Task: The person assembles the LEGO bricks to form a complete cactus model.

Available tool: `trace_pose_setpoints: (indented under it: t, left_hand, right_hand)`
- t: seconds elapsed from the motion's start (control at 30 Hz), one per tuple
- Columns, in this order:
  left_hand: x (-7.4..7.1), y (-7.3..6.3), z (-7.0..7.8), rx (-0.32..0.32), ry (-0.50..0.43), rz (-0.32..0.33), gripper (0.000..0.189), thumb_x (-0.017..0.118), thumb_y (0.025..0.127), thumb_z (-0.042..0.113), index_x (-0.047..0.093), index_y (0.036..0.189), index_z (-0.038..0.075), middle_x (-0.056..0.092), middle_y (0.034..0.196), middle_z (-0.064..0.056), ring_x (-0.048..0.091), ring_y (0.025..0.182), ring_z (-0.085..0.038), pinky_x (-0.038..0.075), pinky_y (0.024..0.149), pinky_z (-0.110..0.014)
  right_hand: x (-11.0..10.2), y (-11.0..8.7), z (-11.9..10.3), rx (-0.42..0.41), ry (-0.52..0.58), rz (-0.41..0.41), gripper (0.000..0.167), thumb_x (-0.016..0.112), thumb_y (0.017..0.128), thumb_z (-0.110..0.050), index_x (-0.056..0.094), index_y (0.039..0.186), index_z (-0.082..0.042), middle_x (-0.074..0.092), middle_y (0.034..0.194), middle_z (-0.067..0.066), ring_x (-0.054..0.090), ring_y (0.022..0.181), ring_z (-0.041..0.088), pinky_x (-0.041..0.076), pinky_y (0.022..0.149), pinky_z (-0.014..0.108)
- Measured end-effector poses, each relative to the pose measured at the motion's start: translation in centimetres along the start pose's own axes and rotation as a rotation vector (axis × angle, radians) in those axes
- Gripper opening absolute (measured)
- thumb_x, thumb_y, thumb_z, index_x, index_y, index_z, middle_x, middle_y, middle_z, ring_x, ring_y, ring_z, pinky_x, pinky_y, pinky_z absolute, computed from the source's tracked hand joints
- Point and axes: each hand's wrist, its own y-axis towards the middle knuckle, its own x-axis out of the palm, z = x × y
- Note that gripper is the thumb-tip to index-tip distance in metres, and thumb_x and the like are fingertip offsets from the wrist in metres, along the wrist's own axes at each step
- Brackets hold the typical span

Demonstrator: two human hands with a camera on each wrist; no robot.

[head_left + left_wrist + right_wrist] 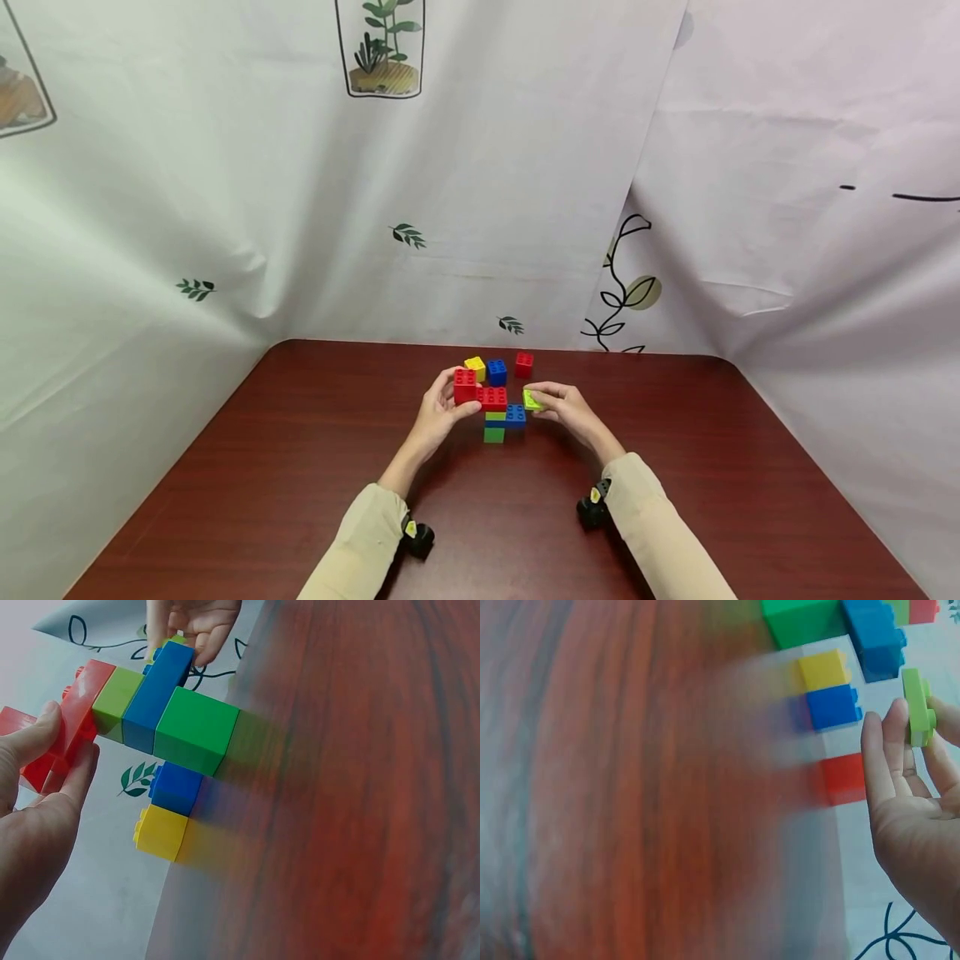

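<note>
A stack of toy building bricks stands on the table, with a green brick (196,730) at its base. Above that come a long blue brick (157,697), a lime brick (118,703) and a long red brick (84,701); another red brick (465,385) sits at the upper left. My left hand (438,414) holds the red bricks at the top between thumb and fingers. To the right of the stack, my right hand (564,408) pinches a thin lime brick (916,709), apart from the stack and close to the blue brick's jutting end.
Behind the stack lie loose bricks: a yellow one (475,367), a blue one (497,372) and a red one (524,364). The brown table (300,467) reaches back to a hanging printed cloth (487,208). A small black camera (592,510) is strapped at each wrist.
</note>
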Motion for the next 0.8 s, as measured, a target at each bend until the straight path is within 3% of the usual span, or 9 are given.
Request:
trace_pose_setpoints:
  t: [0.4, 0.8]
  left_hand:
    - [0.01, -0.04, 0.15, -0.006, 0.006, -0.001, 0.056, 0.068, 0.087, -0.001, 0.042, 0.137, 0.004, 0.054, 0.133, -0.028, 0.063, 0.105, -0.012, 0.054, 0.085, -0.016]
    - [0.10, 0.05, 0.25, -0.013, 0.011, 0.011, 0.055, 0.067, 0.087, -0.002, 0.042, 0.136, 0.002, 0.050, 0.134, -0.031, 0.061, 0.110, -0.020, 0.053, 0.086, -0.014]
  right_hand:
    - [0.54, -0.45, -0.60, 0.000, 0.114, -0.016, 0.037, 0.057, 0.097, -0.018, 0.057, 0.124, 0.008, 0.067, 0.105, -0.001, 0.063, 0.090, 0.009, 0.057, 0.079, 0.021]
    - [0.62, -0.61, -0.23, 0.017, 0.098, -0.082, 0.040, 0.060, 0.097, -0.023, 0.056, 0.126, 0.004, 0.064, 0.108, 0.002, 0.064, 0.092, 0.011, 0.057, 0.083, 0.024]
